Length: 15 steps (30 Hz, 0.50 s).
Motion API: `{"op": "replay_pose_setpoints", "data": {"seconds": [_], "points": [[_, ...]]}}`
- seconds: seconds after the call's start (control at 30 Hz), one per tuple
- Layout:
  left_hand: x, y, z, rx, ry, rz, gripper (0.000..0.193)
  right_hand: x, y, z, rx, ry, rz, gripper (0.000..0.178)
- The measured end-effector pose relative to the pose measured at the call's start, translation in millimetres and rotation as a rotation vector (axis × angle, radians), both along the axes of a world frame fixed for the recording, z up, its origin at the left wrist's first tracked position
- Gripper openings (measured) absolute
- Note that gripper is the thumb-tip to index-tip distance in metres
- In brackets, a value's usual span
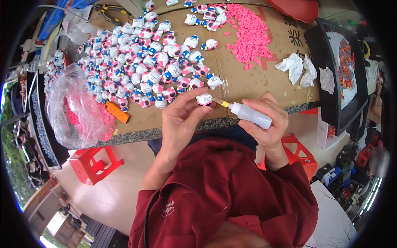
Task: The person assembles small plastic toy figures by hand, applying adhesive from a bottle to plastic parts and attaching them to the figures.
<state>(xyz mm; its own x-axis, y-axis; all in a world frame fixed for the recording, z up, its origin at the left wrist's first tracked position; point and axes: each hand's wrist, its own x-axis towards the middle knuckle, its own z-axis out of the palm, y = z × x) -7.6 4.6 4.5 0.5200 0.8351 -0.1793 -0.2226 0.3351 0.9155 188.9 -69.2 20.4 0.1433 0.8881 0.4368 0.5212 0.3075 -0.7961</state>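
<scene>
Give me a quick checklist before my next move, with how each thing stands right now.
1. Figurine secure in the left hand: ok, held by thumb and fingers.
2. Squeeze bottle in the right hand: ok.
3. Yellow nozzle aimed at the figurine: ok.
4. Nozzle tip touching it: cannot tell.
5. Pink pieces within view: ok, heaped on the cardboard.

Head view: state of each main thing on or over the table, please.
Left hand: pinching cat figurine
Right hand: gripping squeeze bottle
Cat figurine: held between fingers
Squeeze bottle: tilted, tip toward cat figurine
Other figurines: loose, mostly clustered
Pink pieces: loose, bunched together
Clear plastic bag: crumpled
White tissues: crumpled
</scene>
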Motion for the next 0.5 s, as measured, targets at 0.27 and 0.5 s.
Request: {"op": "replay_pose_setpoints", "data": {"seconds": [0.27, 0.5], "points": [[3.6, -2.1, -2.7, 0.037, 0.08, 0.053, 0.035, -4.6, -3.3, -2.6, -0.019, 0.027, 0.003, 0.036], [3.9, -1.9, -2.8, 0.071, 0.101, 0.054, 0.033, -4.8, -3.5, -2.0, -0.057, 0.024, 0.003, 0.034]]}}
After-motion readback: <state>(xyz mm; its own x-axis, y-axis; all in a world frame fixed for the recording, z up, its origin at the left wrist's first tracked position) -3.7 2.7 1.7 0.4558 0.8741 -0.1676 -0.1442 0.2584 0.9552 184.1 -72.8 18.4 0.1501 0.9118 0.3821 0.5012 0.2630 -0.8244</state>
